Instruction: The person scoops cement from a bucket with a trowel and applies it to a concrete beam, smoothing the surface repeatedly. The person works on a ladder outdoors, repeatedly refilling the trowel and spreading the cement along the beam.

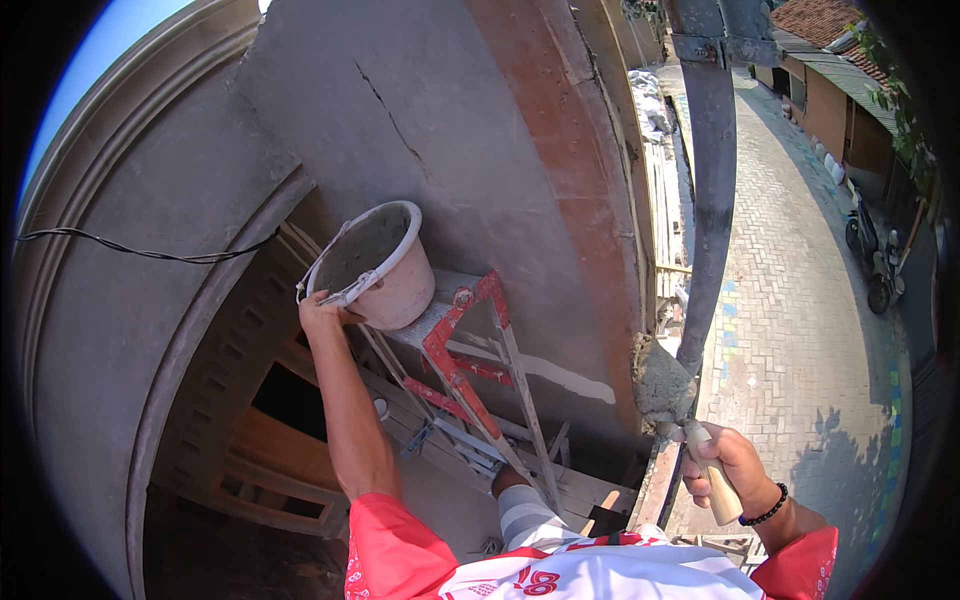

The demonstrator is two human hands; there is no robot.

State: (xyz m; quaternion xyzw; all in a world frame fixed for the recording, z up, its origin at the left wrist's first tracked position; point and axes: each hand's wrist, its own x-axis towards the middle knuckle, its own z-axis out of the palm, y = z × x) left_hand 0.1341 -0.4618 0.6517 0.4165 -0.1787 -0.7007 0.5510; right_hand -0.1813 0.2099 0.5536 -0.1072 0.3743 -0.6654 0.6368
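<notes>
My left hand is closed on the near rim of a pale plastic bucket smeared with grey mortar. The bucket stands tilted on the top of a red and grey stepladder; some grey mortar shows inside it. My right hand is wrapped round the wooden handle of a trowel. A lump of wet grey mortar sits at the trowel's blade and largely hides it, close against the wall's outer edge.
A grey plastered wall with a brown strip rises ahead. A dark metal post stands just right of the trowel. Wooden planks lie below. A paved lane with a parked motorcycle is far down right. A black cable hangs left.
</notes>
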